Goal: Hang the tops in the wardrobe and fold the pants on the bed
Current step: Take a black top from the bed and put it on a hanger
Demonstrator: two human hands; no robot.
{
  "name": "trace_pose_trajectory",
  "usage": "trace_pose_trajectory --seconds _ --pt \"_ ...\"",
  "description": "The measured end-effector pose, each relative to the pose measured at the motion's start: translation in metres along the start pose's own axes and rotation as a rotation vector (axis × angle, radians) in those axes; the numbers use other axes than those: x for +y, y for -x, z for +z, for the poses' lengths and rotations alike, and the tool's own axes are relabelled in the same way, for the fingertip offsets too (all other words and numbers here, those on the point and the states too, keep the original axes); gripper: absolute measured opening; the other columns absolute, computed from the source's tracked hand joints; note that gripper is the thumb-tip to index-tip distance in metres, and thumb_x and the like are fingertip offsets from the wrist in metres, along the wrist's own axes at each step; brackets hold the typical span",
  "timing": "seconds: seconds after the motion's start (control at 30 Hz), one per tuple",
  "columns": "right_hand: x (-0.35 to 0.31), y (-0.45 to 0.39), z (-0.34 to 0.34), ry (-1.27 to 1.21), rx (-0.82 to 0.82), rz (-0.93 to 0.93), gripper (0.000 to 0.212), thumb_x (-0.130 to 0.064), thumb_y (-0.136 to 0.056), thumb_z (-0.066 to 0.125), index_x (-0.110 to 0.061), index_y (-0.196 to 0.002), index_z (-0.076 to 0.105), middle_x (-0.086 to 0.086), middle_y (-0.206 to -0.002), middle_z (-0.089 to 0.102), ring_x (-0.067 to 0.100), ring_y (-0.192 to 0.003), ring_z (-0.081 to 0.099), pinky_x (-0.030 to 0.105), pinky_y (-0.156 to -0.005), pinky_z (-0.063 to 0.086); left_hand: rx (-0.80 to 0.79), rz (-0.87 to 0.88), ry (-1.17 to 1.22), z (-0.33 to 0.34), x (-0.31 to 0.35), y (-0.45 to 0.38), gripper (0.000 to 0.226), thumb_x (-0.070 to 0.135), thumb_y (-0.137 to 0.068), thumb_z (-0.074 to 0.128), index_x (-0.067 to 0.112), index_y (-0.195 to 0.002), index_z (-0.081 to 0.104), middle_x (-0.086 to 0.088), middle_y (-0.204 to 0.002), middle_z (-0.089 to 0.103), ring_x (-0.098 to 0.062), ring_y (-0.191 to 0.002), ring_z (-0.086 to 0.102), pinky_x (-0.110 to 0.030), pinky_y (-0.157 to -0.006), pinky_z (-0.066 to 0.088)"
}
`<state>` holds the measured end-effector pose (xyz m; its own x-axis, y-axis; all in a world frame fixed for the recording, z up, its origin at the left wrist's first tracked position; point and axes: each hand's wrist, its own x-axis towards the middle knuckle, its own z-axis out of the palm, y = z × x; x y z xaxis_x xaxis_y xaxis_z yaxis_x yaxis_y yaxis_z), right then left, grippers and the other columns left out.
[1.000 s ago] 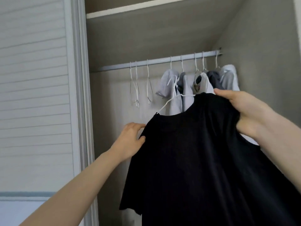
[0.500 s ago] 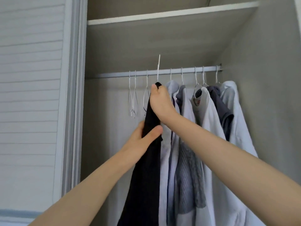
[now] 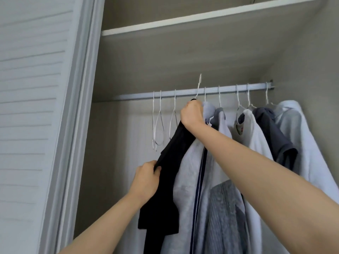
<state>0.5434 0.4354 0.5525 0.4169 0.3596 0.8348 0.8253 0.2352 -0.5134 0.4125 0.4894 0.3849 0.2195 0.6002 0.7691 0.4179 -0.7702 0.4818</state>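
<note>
A black top (image 3: 165,189) hangs edge-on from a white wire hanger (image 3: 199,85) whose hook rises above the wardrobe rail (image 3: 183,93). My right hand (image 3: 191,114) grips the hanger's neck and the top's collar just below the rail. My left hand (image 3: 146,180) pinches the black top's sleeve edge lower down. Several light and grey tops (image 3: 256,143) hang on the rail to the right, touching the black one.
Three bare wire hangers (image 3: 159,121) hang left of my right hand. A shelf (image 3: 201,17) runs above the rail. A slatted sliding door (image 3: 33,107) stands at the left, and the wardrobe's side wall (image 3: 311,61) closes the right.
The black top turned from facing me to edge-on and went up to the rail. My right hand raised the hanger hook above the rail; my left hand slid down the sleeve.
</note>
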Motion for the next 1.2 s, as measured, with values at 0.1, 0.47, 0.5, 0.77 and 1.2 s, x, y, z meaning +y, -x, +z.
trace_pose_trajectory --seconds 0.1,0.47,0.5,0.77,1.2 --pt "0.013 -0.004 0.007 0.138 -0.034 -0.03 0.024 -0.007 -0.094 0.041 0.004 -0.111 0.054 0.022 -0.111 0.054 0.033 -0.103 0.053 0.03 -0.074 0.032 -0.003 -0.011 -0.038 0.002 -0.012 0.001 0.037 0.015 -0.1 0.047 0.02 -0.063 0.043 0.003 -0.059 0.051 -0.014 -0.055 0.046 -0.025 -0.054 0.027" --pt "0.03 0.03 0.001 0.371 -0.164 -0.099 0.027 -0.008 -0.095 0.04 0.011 -0.114 0.042 0.022 -0.11 0.058 0.031 -0.088 0.055 0.031 -0.062 0.036 -0.204 0.019 0.039 0.009 -0.035 0.054 0.02 0.039 -0.096 0.055 0.021 -0.089 0.059 0.006 -0.081 0.068 -0.01 -0.074 0.065 -0.032 -0.07 0.054" --pt "0.028 0.043 -0.004 0.413 -0.198 -0.133 0.023 -0.008 -0.095 0.04 0.01 -0.109 0.043 0.021 -0.107 0.057 0.03 -0.084 0.055 0.03 -0.059 0.036 -0.212 0.025 0.032 0.007 -0.036 0.061 0.015 0.037 -0.095 0.058 0.024 -0.088 0.058 0.007 -0.079 0.066 -0.008 -0.072 0.064 -0.029 -0.066 0.053" --pt "0.024 0.163 -0.026 0.512 -0.405 -0.296 0.048 -0.019 -0.093 0.045 -0.007 -0.136 0.026 0.014 -0.112 0.055 0.034 -0.09 0.057 0.042 -0.074 0.049 -0.104 0.022 0.004 -0.006 -0.044 0.107 0.029 0.023 -0.093 0.06 0.036 -0.076 0.041 0.01 -0.066 0.058 -0.006 -0.058 0.057 -0.018 -0.047 0.041" --pt "0.023 0.314 -0.045 0.285 -0.553 -0.407 0.052 -0.043 -0.099 0.036 -0.016 -0.142 0.027 0.005 -0.126 0.053 0.023 -0.113 0.047 0.038 -0.085 0.048 -0.072 -0.158 0.058 -0.071 -0.03 0.212 0.018 0.013 -0.095 0.055 0.025 -0.108 0.057 0.003 -0.082 0.069 -0.015 -0.075 0.066 -0.042 -0.078 0.055"
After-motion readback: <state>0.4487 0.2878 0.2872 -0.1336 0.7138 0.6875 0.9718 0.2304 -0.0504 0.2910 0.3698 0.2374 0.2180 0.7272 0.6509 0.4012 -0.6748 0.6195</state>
